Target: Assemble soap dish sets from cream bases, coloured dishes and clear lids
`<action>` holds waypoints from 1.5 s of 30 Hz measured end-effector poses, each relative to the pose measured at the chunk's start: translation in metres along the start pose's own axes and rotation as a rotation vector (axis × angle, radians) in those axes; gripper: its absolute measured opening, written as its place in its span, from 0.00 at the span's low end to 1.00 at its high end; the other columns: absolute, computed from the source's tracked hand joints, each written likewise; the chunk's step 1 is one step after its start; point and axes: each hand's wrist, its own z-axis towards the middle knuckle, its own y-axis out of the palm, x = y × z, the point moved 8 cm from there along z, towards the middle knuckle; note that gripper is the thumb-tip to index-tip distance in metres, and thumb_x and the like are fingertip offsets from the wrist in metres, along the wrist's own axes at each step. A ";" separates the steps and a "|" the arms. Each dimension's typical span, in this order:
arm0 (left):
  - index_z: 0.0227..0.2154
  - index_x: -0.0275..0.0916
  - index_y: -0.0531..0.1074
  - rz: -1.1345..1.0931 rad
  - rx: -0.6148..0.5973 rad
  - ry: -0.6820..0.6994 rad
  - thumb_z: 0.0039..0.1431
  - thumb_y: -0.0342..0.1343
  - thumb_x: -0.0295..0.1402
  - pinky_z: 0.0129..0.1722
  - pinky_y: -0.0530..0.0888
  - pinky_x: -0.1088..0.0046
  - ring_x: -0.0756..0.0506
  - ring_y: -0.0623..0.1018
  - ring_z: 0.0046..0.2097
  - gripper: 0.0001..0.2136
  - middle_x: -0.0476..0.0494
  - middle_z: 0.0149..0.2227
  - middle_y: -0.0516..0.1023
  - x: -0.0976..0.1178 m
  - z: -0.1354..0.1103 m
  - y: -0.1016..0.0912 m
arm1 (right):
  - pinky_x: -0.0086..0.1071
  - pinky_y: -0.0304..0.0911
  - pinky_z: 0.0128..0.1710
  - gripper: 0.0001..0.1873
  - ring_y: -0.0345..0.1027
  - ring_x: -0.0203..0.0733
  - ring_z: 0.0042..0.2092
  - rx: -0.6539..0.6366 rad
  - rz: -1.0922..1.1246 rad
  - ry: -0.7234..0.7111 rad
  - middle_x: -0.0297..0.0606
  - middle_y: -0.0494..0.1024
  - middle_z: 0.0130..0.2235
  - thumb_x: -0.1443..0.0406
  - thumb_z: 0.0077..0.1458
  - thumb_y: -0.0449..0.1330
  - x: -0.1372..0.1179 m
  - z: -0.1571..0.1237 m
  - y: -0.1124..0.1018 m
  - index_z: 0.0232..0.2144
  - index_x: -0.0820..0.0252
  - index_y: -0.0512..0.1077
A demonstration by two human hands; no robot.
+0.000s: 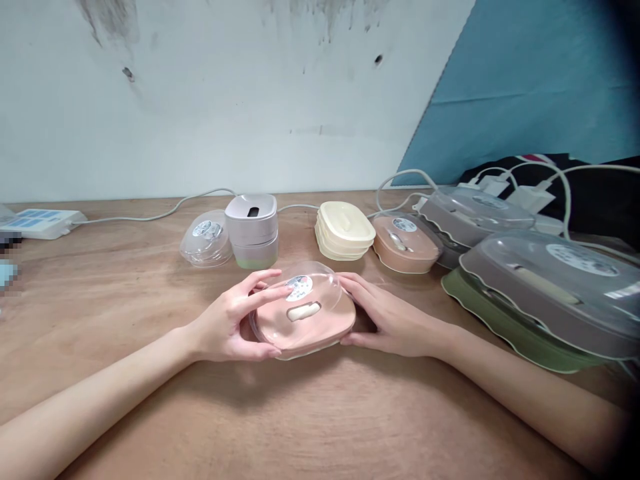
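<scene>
A pink lidded container (pixel 280 327) with a clear cover (pixel 320 277) over its top lies in front of me, a whitish piece set in its middle and an oval sticker on the cover. My left hand (pixel 235 317) grips its left side, thumb at the front edge and fingers over the cover by the sticker. On the opposite side, my right hand (pixel 387 317) has fingertips and thumb against the rim. Just behind are stacked clear covers (pixel 206 243), a stack of lilac containers (pixel 250 223) with a green one at the bottom, and stacked cream lids (pixel 346 223).
Another pink container (pixel 407 250) sits behind on the right. Larger stacked containers (pixel 545 287) with clear covers crowd the right side. White cables and plugs (pixel 533 197) lie among them. A power strip (pixel 43 223) is at the far left, and a wall (pixel 250 100) rises behind the table.
</scene>
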 end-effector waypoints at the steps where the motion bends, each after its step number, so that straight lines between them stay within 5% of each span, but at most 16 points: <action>1: 0.60 0.44 0.57 0.010 0.002 0.004 0.52 0.60 0.38 0.55 0.65 0.53 0.32 0.59 0.61 0.32 0.34 0.59 0.58 0.001 0.000 0.001 | 0.49 0.60 0.55 0.40 0.56 0.54 0.59 0.003 0.005 0.003 0.55 0.56 0.60 0.57 0.53 0.60 0.000 0.000 0.000 0.60 0.57 0.43; 7: 0.61 0.41 0.54 0.032 -0.020 0.123 0.51 0.58 0.32 0.58 0.62 0.52 0.31 0.55 0.63 0.34 0.33 0.64 0.48 0.010 -0.003 0.005 | 0.46 0.61 0.54 0.41 0.58 0.52 0.59 0.031 0.052 0.051 0.52 0.60 0.59 0.57 0.49 0.63 0.003 0.000 -0.003 0.59 0.57 0.47; 14: 0.60 0.43 0.55 0.022 -0.064 0.094 0.51 0.57 0.31 0.57 0.63 0.52 0.33 0.57 0.63 0.32 0.35 0.64 0.50 0.008 -0.002 0.007 | 0.49 0.61 0.54 0.50 0.56 0.55 0.60 0.057 -0.009 0.062 0.52 0.55 0.63 0.55 0.50 0.62 0.009 -0.003 0.000 0.63 0.53 0.35; 34: 0.54 0.42 0.65 -0.023 -0.067 -0.187 0.48 0.64 0.35 0.56 0.64 0.49 0.32 0.60 0.62 0.28 0.34 0.61 0.58 0.004 0.012 0.004 | 0.46 0.67 0.48 0.44 0.67 0.54 0.53 0.102 0.126 0.159 0.51 0.68 0.54 0.55 0.43 0.66 0.018 -0.003 -0.002 0.57 0.56 0.49; 45: 0.58 0.46 0.60 -0.071 0.022 0.025 0.51 0.63 0.35 0.56 0.64 0.49 0.32 0.59 0.62 0.31 0.36 0.63 0.54 0.011 0.004 0.004 | 0.49 0.61 0.53 0.44 0.59 0.53 0.59 0.050 0.046 0.025 0.47 0.59 0.61 0.54 0.49 0.63 0.006 0.000 -0.002 0.62 0.50 0.44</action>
